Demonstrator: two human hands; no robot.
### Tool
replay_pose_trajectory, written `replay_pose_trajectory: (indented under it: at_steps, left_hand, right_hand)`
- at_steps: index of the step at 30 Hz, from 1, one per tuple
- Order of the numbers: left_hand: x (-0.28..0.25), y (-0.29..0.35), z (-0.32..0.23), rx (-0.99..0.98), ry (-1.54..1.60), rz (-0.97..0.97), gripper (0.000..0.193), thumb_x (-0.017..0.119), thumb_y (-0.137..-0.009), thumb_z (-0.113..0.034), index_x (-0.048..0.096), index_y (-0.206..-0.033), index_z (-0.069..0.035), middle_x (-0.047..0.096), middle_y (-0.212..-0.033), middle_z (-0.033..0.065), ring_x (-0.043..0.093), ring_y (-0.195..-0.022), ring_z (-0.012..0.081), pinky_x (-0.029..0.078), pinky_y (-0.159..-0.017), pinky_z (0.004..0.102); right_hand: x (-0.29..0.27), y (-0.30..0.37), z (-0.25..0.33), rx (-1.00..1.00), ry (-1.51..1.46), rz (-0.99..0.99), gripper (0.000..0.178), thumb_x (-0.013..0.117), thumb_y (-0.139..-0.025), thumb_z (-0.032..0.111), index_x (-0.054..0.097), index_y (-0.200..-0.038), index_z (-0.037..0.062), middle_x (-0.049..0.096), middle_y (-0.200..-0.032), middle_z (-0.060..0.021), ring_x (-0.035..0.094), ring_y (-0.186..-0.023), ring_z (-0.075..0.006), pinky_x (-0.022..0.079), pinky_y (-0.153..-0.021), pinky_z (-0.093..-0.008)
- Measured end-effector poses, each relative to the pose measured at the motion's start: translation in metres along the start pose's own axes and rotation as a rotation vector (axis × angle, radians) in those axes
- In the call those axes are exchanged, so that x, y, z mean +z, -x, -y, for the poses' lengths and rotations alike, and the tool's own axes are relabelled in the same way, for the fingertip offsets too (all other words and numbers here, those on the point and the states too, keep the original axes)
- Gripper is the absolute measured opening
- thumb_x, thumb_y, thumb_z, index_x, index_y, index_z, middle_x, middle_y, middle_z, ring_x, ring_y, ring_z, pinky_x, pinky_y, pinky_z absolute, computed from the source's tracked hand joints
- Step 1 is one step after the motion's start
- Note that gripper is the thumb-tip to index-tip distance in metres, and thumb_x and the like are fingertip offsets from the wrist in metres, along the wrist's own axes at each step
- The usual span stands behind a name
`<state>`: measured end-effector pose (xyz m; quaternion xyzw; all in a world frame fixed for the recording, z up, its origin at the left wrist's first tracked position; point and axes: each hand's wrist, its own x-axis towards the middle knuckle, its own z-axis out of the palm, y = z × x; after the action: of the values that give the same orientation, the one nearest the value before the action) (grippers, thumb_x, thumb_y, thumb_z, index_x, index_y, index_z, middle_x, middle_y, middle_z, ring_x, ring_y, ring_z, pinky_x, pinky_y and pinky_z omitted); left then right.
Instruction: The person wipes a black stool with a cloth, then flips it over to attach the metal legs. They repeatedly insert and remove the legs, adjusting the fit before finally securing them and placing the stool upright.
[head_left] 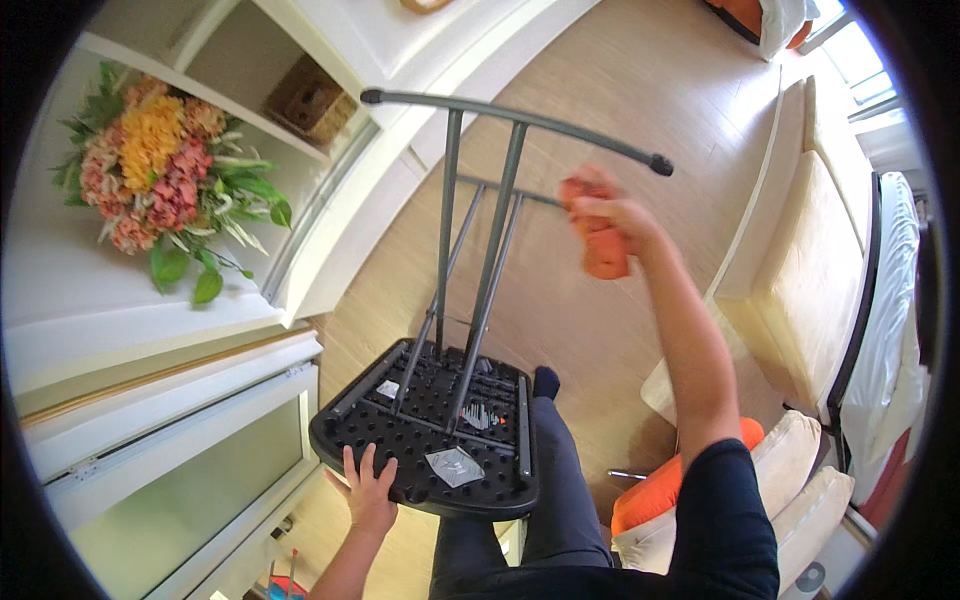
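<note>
Upturned black chair (430, 430), seat underside facing up, resting on the person's lap/thigh near the bottom centre, grey metal legs (480, 260) sticking up and away toward the far floor, ending in a crossbar (520, 120) with black end caps. Left hand (368, 495) flat against the near-left rim of the seat, fingers (360, 465) spread wide, steadying it, not wrapped around anything. Right hand (610, 215) up by the far end of the legs, fingers closed on an orange cloth (600, 245), bunched, pressed at or just beside the lower thin rail between the legs; contact point partly hidden by the hand. Judgement: wiping of the leg frame is under way, at the upper end now; no visible difference between wiped and unwiped metal, so can't tell how much of the legs is done. Seat underside looks untouched by the cloth at this moment, with paper stickers (455, 465) on it. Around: bouquet of orange and pink flowers (160, 170) on a white shelf (120, 300) at left, wicker basket (310, 100) in a cubby further off, cream sofa (810, 260) at right, orange cushion (650, 490) near right, wooden floor (620, 90).
</note>
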<state>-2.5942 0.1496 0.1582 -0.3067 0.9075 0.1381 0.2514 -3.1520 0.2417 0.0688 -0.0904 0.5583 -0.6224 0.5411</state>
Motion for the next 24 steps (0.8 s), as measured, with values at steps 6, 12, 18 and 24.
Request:
replay_pose_trajectory:
  at_steps: [6,12,18,24]
  left_hand:
    - [0.015,0.01,0.013,0.044,0.338,-0.073,0.067,0.064,-0.057,0.004,0.058,-0.118,-0.022,0.022,-0.147,0.0161,0.002,-0.136,0.0493,0.012,-0.108,0.061]
    - [0.085,0.03,0.031,-0.771,1.436,-0.562,0.089,0.06,-0.066,0.005,0.022,-0.142,-0.02,0.022,-0.146,0.0142,0.026,-0.13,0.0348,0.029,-0.104,0.0485]
    - [0.142,0.034,0.047,-1.119,1.877,-0.545,0.093,0.059,-0.064,0.015,0.019,-0.141,-0.02,0.039,-0.132,0.0164,0.048,-0.114,0.0344,0.046,-0.091,0.0501]
    - [0.196,-0.027,0.061,-1.128,1.792,-0.207,0.083,0.061,-0.065,0.008,0.028,-0.134,-0.024,0.043,-0.127,0.0105,0.05,-0.108,0.0336,0.049,-0.081,0.0499]
  right_hand:
    - [0.092,-0.104,-0.056,-0.027,-0.115,-0.031,0.056,0.078,-0.074,0.017,0.047,-0.118,0.0027,0.058,-0.087,-0.0068,0.058,-0.07,-0.0172,0.051,-0.062,-0.0331]
    - [0.138,-0.064,-0.061,0.089,-0.04,-0.214,0.034,0.067,-0.086,0.032,0.051,-0.073,0.0049,0.051,-0.059,-0.0032,0.055,-0.055,-0.0149,0.048,-0.05,-0.0304]
    - [0.164,0.075,-0.053,-0.078,-0.034,-0.276,0.037,0.062,-0.089,0.031,0.051,-0.068,0.0033,0.053,-0.059,-0.0037,0.053,-0.049,-0.0129,0.047,-0.045,-0.0301]
    - [0.183,0.131,-0.042,-0.22,0.291,-0.442,0.035,0.067,-0.085,0.032,0.06,-0.074,-0.0003,0.058,-0.057,-0.005,0.052,-0.049,-0.0124,0.042,-0.047,-0.0305]
